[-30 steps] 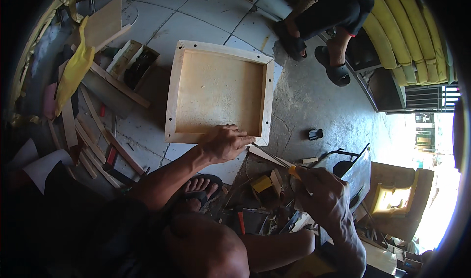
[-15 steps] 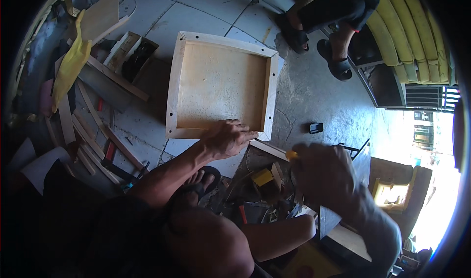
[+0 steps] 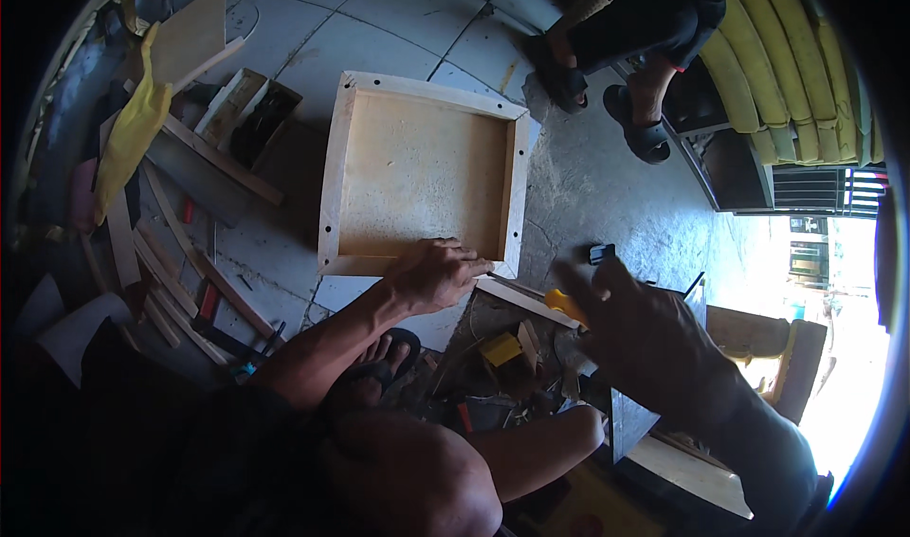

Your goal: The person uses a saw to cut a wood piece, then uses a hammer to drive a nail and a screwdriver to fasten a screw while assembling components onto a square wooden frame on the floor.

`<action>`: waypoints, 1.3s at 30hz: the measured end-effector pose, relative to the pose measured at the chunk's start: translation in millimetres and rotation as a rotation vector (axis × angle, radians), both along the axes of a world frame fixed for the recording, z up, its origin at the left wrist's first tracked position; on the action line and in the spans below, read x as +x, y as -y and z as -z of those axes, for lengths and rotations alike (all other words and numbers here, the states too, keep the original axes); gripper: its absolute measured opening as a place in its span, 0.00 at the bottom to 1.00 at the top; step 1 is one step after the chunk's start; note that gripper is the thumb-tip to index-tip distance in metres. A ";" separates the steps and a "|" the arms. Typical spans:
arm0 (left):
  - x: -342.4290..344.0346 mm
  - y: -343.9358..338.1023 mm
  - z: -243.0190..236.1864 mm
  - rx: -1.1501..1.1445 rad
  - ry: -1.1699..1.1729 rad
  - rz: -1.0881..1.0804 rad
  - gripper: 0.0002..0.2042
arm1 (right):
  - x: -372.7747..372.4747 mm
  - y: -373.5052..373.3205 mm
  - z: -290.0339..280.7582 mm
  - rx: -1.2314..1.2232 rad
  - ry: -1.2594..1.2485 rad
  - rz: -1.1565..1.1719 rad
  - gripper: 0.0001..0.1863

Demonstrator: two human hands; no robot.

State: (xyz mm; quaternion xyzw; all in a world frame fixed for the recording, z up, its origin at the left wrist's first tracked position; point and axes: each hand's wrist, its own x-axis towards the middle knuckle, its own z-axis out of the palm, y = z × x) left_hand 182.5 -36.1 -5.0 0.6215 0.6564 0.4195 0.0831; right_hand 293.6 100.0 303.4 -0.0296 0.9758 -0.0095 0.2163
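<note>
A shallow square wooden box point(image 3: 417, 177) with a pale frame lies in front of me, dark round holes dotted along its rim. My left hand point(image 3: 436, 276) grips the near rim close to the right corner, fingers bent over the wood. By that corner is the thin shaft of a yellow-handled screwdriver point(image 3: 566, 307). My right hand point(image 3: 630, 324), slightly blurred, is closed round the handle's back end; its fingers partly hide the grip. Under the shaft runs a pale wooden strip point(image 3: 526, 302).
A small black object point(image 3: 599, 253) lies on the floor right of the box. Another person's sandalled feet point(image 3: 649, 125) are at the upper right, near stacked yellow cushions point(image 3: 758, 63). Wooden strips point(image 3: 204, 262) and an open tool box point(image 3: 246, 110) are on the left. Scraps surround a yellow block point(image 3: 500, 346).
My right hand and the screwdriver have moved slightly lower, and more of the shaft shows. The box has shifted a little left and down in view. My left hand keeps its hold.
</note>
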 end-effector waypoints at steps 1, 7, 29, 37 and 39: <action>-6.0 6.7 0.7 -0.016 0.009 -0.020 0.13 | -5.1 1.9 1.8 0.100 -0.084 -0.197 0.10; 8.3 -8.1 -6.4 -0.021 0.041 0.046 0.13 | -9.8 2.6 -14.2 0.007 0.237 0.255 0.14; 7.8 -9.3 -9.8 -0.049 0.061 0.046 0.14 | 4.0 16.5 -6.3 0.184 0.244 -0.151 0.15; 8.6 -8.4 -15.0 -0.062 0.071 0.060 0.16 | 5.6 10.5 -0.4 0.125 -0.002 -0.160 0.17; 10.0 -9.6 -8.2 -0.040 0.080 0.055 0.16 | 4.6 17.2 0.1 0.169 0.116 -0.248 0.18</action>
